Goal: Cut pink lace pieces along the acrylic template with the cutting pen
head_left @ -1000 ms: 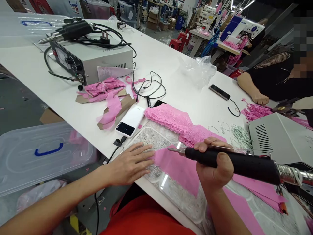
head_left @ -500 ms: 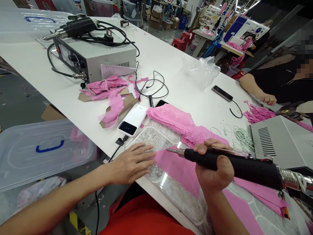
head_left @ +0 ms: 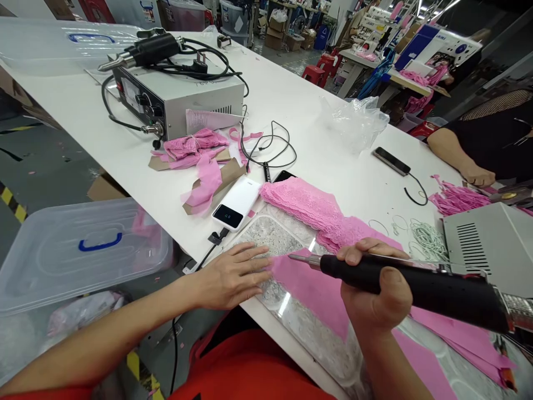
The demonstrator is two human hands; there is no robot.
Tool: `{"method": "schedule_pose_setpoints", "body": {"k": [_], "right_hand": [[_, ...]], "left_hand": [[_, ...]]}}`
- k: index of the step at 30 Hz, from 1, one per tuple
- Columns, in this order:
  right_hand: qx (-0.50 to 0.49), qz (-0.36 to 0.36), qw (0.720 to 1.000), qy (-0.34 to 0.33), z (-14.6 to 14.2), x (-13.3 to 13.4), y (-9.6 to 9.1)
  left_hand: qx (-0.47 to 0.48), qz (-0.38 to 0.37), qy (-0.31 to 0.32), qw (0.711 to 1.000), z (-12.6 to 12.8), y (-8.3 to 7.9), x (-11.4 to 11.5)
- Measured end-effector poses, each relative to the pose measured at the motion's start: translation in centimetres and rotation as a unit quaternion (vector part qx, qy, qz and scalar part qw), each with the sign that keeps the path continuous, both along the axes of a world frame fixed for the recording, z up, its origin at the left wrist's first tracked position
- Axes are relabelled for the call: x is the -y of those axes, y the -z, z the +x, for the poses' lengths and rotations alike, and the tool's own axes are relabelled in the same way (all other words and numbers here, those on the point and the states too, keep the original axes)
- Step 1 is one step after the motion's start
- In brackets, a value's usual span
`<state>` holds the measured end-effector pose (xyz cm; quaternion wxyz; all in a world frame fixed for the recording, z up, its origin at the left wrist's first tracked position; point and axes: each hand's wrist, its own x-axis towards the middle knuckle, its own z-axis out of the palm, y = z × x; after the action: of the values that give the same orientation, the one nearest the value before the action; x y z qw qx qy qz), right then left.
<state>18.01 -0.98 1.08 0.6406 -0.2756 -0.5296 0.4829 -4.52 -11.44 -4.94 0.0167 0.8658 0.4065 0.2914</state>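
Note:
My right hand (head_left: 377,289) wraps around a black handheld ultrasonic cutter (head_left: 420,286) with a pointed metal tip. That tip rests at or just above the upper edge of a pink fabric piece (head_left: 312,291); contact is hard to tell. My left hand (head_left: 235,275) lies flat with fingers stretched out, its fingertips at the fabric's left edge. Beneath the fabric is a clear, scuffed plastic lid (head_left: 270,236). A stack of pink lace pieces (head_left: 303,205) lies just beyond. More pink fabric (head_left: 425,361) shows to the right of my right forearm.
A grey generator box (head_left: 204,103) with a second handpiece (head_left: 154,50) stands at the back left. Near my left hand lies a white power bank (head_left: 236,203). Another grey box (head_left: 491,239), a phone (head_left: 391,161) and a co-worker's hand (head_left: 478,175) are at the right.
The whole view has shifted slightly, so things appear farther right. My hands, the cutter and the fabric keep nearly the same places relative to each other.

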Motion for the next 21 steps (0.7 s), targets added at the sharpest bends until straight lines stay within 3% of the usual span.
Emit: {"method": "schedule_pose_setpoints", "body": {"k": [21], "right_hand": [[-0.001,0.025,0.998,-0.054,-1.6,0.9,-0.3]], "left_hand": [[-0.007,0.02,0.006,1.0,-0.2,0.2,0.1]]}}
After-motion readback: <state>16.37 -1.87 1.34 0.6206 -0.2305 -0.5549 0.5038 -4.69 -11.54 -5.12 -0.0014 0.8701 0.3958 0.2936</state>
